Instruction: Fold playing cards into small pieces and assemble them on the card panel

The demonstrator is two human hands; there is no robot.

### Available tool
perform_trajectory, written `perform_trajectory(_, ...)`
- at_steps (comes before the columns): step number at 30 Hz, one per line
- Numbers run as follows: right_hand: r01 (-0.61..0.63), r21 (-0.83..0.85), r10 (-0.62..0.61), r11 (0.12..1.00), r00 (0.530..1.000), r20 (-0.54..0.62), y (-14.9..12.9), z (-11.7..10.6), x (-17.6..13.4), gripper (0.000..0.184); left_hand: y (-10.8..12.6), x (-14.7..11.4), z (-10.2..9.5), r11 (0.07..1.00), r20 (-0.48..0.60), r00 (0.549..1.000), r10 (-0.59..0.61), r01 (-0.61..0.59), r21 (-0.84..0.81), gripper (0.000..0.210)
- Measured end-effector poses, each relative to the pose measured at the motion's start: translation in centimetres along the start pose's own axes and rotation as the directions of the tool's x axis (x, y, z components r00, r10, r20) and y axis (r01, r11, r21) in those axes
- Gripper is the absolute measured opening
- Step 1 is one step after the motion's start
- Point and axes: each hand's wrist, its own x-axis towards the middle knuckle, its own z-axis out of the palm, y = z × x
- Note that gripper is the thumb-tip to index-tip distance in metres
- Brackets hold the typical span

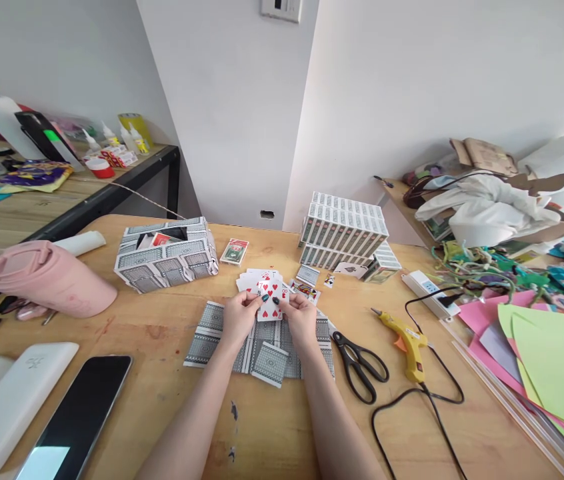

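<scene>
Between my two hands is a playing card (270,308), a seven of hearts facing up. My left hand (243,313) pinches its left edge, and my right hand (299,317) pinches its right edge. Just beyond lies a loose pile of face-up cards (249,281), partly covered by the held card. Beneath my hands a flat panel of joined cards (207,340) rests on the table, patterned backs up. A separate folded-looking card piece (271,364) sits on the panel near its front edge. Black-handled scissors (361,365) lie right of the panel.
A box built from cards (167,257) stands back left, beside a red-and-green card pack (235,251). Stacked card packs (345,227) rise back right. A yellow glue gun (405,343) with its cord lies right, near a power strip (429,293). A phone (79,413) and pink tumbler (52,277) are left.
</scene>
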Motion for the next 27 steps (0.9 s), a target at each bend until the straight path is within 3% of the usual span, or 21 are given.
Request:
perform_trajectory(6,-0.021,0.040,0.021,0.999,1.000,0.020,-0.6,0.0,-0.1,0.029,1.1,-0.2,-1.0,0.932,0.276,0.956,-0.097,0.185,-0.310,0.029)
perform_trajectory(9,-0.033,0.038,0.031,0.999,0.998,0.050,-0.7,0.0,-0.2,0.030,1.5,-0.1,-1.5,0.885,0.336,0.932,-0.138,0.268,-0.380,0.030)
perform_trajectory(17,-0.019,-0.020,0.021,1.000,0.996,0.088,-0.6,-0.1,-0.3,0.033,1.6,0.2,-1.6,0.828,0.333,0.914,-0.233,0.366,-0.425,0.032)
perform_trajectory(27,-0.018,-0.041,0.022,0.999,0.995,0.094,-0.3,-0.3,-0.2,0.033,1.0,0.4,-0.9,0.907,0.173,0.965,-0.199,0.248,-0.341,0.024)
